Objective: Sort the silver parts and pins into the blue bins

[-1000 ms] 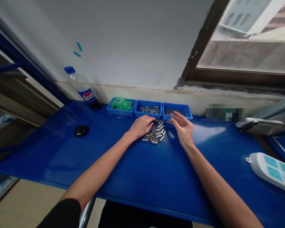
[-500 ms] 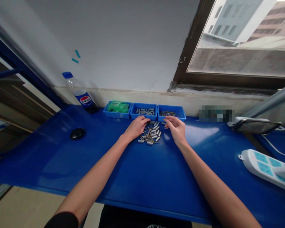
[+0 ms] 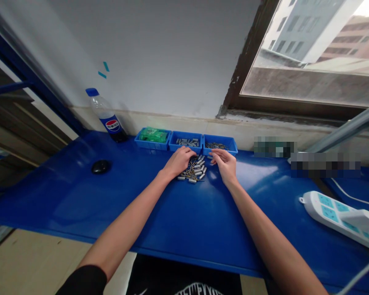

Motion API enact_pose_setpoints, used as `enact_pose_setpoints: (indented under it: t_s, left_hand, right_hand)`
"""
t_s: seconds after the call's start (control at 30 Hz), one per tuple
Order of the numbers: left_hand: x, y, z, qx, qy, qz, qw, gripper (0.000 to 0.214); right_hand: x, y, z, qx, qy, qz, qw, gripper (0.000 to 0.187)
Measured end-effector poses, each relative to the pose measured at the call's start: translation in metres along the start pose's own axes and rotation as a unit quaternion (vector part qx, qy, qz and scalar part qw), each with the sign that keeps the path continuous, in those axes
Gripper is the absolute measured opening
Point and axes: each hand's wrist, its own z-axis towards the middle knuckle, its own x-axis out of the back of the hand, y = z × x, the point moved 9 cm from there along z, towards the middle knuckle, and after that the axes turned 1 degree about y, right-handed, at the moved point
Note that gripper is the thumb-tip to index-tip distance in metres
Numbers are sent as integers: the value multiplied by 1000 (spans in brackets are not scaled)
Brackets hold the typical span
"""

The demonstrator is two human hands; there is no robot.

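Between my hands a pile of short silver metal cylinders (image 3: 198,167) and thin brass-coloured pins (image 3: 187,174) lies on the blue table (image 3: 184,217). My left hand (image 3: 181,161) rests at the pile's left edge, with its fingers bent together and the tips over the far parts. Whatever those tips hold is hidden. To the right of the pile, my right hand (image 3: 225,164) has thumb and index finger pinched. A small silver piece shows at its fingertips; I cannot tell whether it is held or lies on the table.
Behind the pile stand three blue bins: one with green packets (image 3: 153,135), one with metal cylinders (image 3: 187,142), one with thin pins (image 3: 217,145). A cola bottle (image 3: 112,123) and black mouse (image 3: 100,166) are left. A white power strip (image 3: 332,211) lies right.
The camera view has shifted slightly. Both hands stay by the pile in nearly the same pose, the left fingertips a little further over its far edge.
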Motion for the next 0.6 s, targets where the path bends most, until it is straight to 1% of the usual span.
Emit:
enact_pose_setpoints:
  t_s: [0.07,0.13,0.2,0.23,0.27,0.33,0.4,0.5,0.6]
  left_hand:
    - [12,5,1,6,46,-36,998,34]
    - [23,7,0,30,98,-110,989,28]
    - [27,2,-2,74,137,-204,967,15]
    - [25,-1,-4,98,146,-251,952,10]
    - [23,-4,-6,121,148,-293,937,8]
    - [16,-9,-12,159,145,-360,908,12]
    - [11,-12,-19,183,135,-399,888,18]
    - [8,-16,-26,198,128,-418,878,22]
    - [8,-16,-29,194,133,-416,879,22]
  right_hand:
    - [-1,-1,-1,3,-2,0,1000,30]
    - [-4,-2,-3,6,-14,-2,1000,30]
    - [-8,-2,-5,11,-38,-9,999,30]
    - [-11,-2,-6,14,-52,-15,998,30]
    - [-14,-2,-7,17,-67,-21,997,31]
    - [-20,-1,-11,19,-96,-27,995,33]
    - [-28,0,-14,10,-123,-19,992,34]
    - [-38,2,-20,-23,-152,12,988,35]
    - [-42,4,-23,-54,-152,33,986,34]
